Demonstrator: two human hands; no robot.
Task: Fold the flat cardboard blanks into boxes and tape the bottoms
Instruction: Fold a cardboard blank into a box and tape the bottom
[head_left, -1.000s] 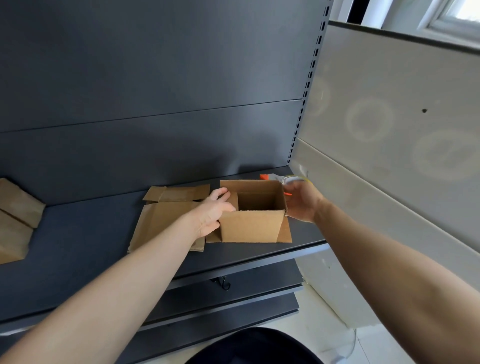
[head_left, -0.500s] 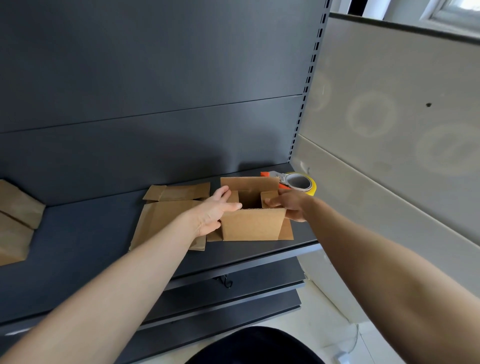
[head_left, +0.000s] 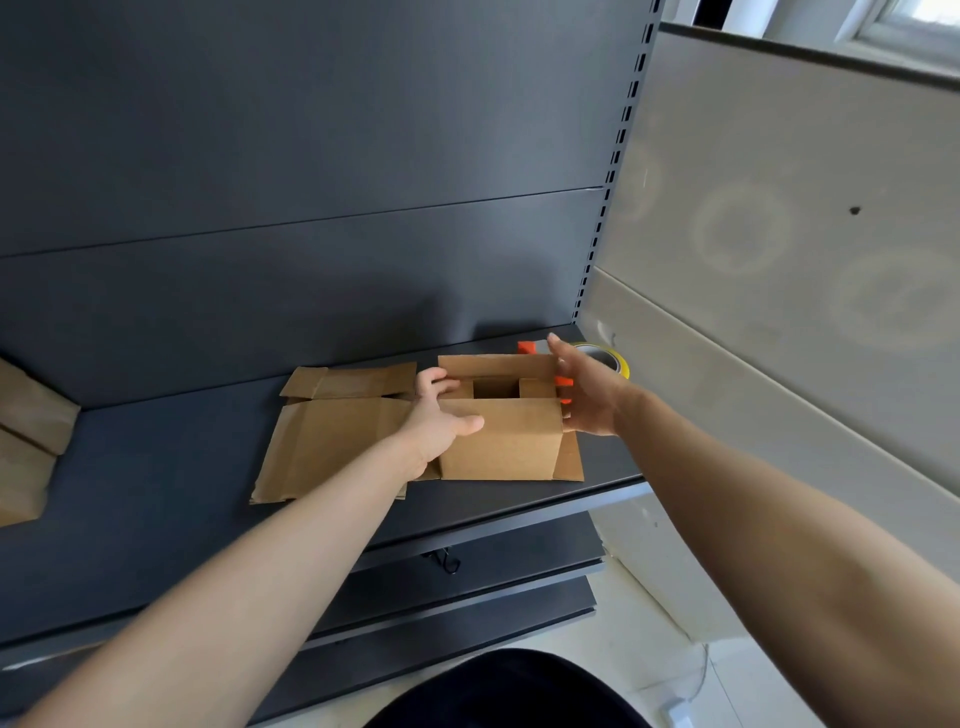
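A small brown cardboard box (head_left: 501, 439) stands on the dark shelf (head_left: 156, 483), its top side partly folded with a square gap in the middle. My left hand (head_left: 436, 415) grips the box's left wall, thumb on the near face and fingers curled over the top edge. My right hand (head_left: 582, 395) lies flat against the box's right side with straight fingers reaching up past the far flap. Flat cardboard blanks (head_left: 332, 441) lie just left of the box. A tape dispenser (head_left: 608, 358), orange with a yellow roll, sits behind my right hand, mostly hidden.
More brown cardboard pieces (head_left: 26, 441) lie at the shelf's far left. A dark back panel rises behind the shelf, and a pale wall (head_left: 779, 260) stands close on the right. Lower shelves (head_left: 467, 587) jut out below.
My right hand left the inside of the box, where it pressed a small flap down, and now lies flat against the right side. My left hand stayed on the left wall.
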